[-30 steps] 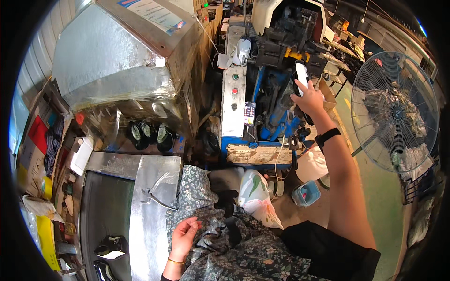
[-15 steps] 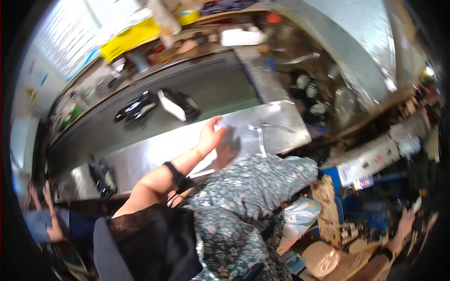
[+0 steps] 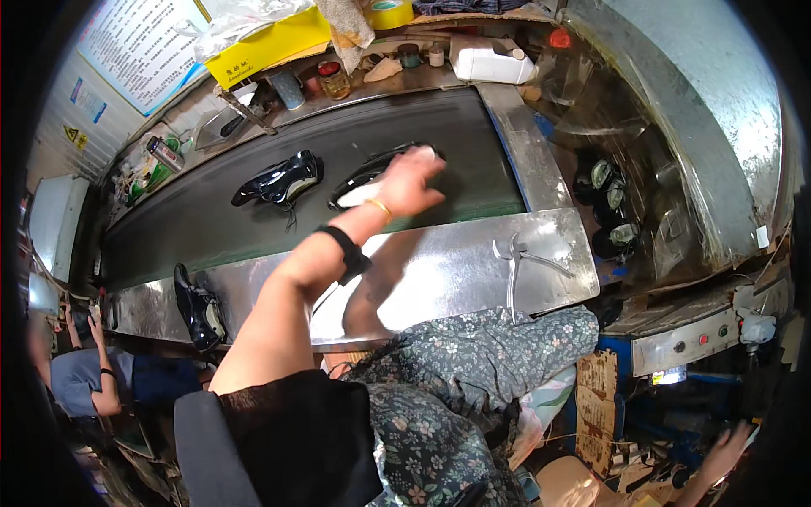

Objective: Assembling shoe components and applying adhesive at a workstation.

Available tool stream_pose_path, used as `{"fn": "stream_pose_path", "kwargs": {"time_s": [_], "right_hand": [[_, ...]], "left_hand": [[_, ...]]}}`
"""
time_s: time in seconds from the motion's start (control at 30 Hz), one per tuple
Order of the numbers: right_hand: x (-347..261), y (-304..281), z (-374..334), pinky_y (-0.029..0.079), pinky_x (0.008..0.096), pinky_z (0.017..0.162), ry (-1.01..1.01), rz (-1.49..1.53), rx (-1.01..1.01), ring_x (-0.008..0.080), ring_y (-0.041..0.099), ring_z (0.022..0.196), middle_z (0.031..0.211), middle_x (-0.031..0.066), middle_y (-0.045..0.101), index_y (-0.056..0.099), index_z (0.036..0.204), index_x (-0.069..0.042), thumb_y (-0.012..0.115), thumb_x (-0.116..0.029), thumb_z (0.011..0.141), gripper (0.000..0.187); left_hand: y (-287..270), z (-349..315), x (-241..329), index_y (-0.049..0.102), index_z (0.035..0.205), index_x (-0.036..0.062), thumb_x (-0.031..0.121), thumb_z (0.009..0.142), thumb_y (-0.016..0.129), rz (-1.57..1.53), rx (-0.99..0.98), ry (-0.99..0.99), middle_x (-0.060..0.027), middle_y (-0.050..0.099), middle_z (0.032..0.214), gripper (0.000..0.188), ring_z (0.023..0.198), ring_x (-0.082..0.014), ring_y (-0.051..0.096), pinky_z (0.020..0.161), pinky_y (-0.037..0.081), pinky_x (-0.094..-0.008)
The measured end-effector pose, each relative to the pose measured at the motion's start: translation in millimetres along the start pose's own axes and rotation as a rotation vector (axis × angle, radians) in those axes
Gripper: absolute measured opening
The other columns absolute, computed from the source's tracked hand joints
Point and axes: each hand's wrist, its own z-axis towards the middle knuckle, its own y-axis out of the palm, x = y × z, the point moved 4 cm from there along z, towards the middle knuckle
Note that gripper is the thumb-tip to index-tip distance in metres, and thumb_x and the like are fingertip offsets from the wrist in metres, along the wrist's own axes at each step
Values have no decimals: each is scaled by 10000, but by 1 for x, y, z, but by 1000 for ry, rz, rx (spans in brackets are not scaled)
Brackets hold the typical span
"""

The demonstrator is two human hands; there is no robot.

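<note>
My left hand (image 3: 410,182) reaches over the dark belt with its fingers closed over the right end of a shiny black shoe (image 3: 351,185). The thumb sticks out toward me, and motion blurs the fingertips. A pale patch shows along the shoe's near side. To its left another shiny black shoe (image 3: 283,179) lies on the belt, laces trailing. A third black shoe (image 3: 199,311) rests on the metal ledge (image 3: 473,270), left of my forearm. Metal pincers (image 3: 513,258) lie on the ledge at the right, one handle over the floral cloth. My right hand is out of sight.
Beyond the belt (image 3: 456,127) stand a white plastic jug (image 3: 488,61), a glass jar (image 3: 334,80) and a yellow box (image 3: 269,52). Several black shoes (image 3: 610,203) sit at the right, near a control panel (image 3: 688,346). Co-workers' arms show at lower left and right.
My left hand has moved from above the metal ledge, away from me, to the shoe on the belt. That shoe has turned. The view has shifted, and blur has lessened.
</note>
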Motion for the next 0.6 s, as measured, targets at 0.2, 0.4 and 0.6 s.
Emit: {"fn": "stream_pose_path", "kwargs": {"time_s": [0.2, 0.4, 0.6], "right_hand": [[-262, -56, -100, 505, 389, 823, 16, 1072, -286, 319, 634, 990, 1056, 195, 656, 666, 1052, 28, 653, -24, 830, 229], [-439, -150, -34, 498, 329, 863, 5, 1726, -303, 223, 665, 985, 1028, 174, 701, 666, 1071, 47, 661, -136, 886, 260], [-425, -260, 43, 458, 266, 872, 208, 1819, -230, 153, 601, 1054, 1145, 157, 669, 584, 1249, 28, 527, -118, 960, 329]], "left_hand": [[24, -41, -136, 482, 1323, -34, 472, 679, 808, -146, -316, -717, -222, 619, 1210, 881, 1103, -359, 600, 941, 470, -421], [-2, -42, 1, 513, 1257, -121, 442, 761, 771, -908, -324, -717, -209, 674, 1088, 793, 919, -241, 683, 787, 544, -328], [-23, -106, 184, 387, 1420, 12, 465, 733, 787, -916, -422, 6, -219, 589, 1259, 915, 1137, -306, 598, 982, 452, -369]]}}
